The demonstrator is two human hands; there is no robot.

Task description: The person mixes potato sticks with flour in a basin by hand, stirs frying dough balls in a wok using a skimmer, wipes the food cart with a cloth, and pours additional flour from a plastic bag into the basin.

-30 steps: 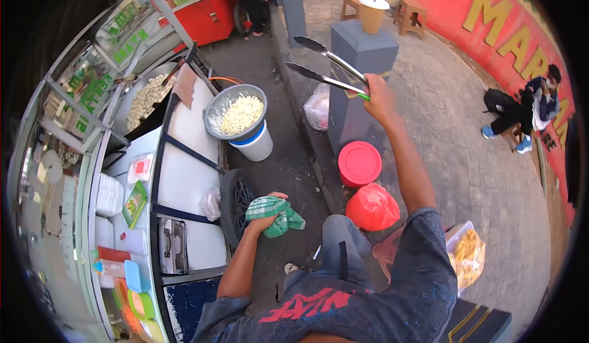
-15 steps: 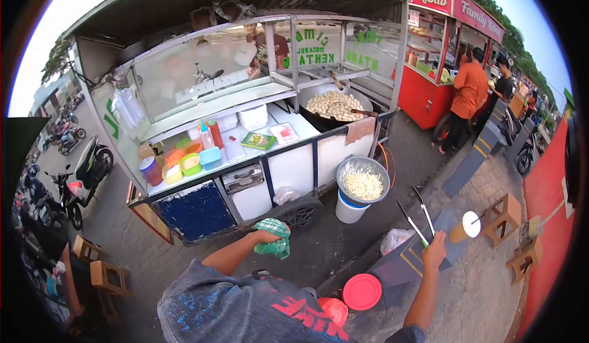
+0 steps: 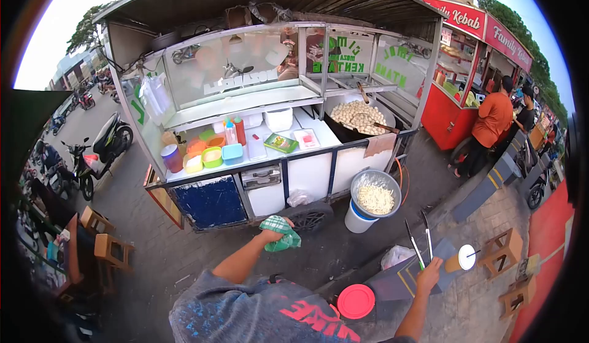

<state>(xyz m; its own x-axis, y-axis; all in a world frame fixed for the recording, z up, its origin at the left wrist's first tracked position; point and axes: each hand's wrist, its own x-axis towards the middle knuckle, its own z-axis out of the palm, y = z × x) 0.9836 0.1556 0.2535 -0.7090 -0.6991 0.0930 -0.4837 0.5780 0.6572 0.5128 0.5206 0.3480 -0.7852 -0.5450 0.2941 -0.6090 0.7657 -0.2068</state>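
Observation:
My left hand point(image 3: 270, 235) is closed round a green and white checked cloth point(image 3: 286, 239), in front of the cart's wheel. At the lower right my right hand point(image 3: 429, 275) grips metal tongs point(image 3: 415, 244) near their green end; the arms point up and are spread, with nothing between them. Left of the tongs, a grey bowl of pale strips point(image 3: 375, 200) rests on a white bucket point(image 3: 357, 221). On the cart, a large wok point(image 3: 380, 106) holds many small round pieces and a wooden-handled utensil point(image 3: 385, 127).
The food cart point(image 3: 307, 174) spans the middle, its counter bearing colored tubs, bottles and a green packet. A grey post with a lidded cup point(image 3: 461, 259) and a red lid point(image 3: 356, 301) are near my right arm. Stools, motorbikes and people at a red stall point(image 3: 451, 119) stand farther off.
The view has swung left and up from the pavement and red wall to the cart. Both hands still hold the cloth and the tongs.

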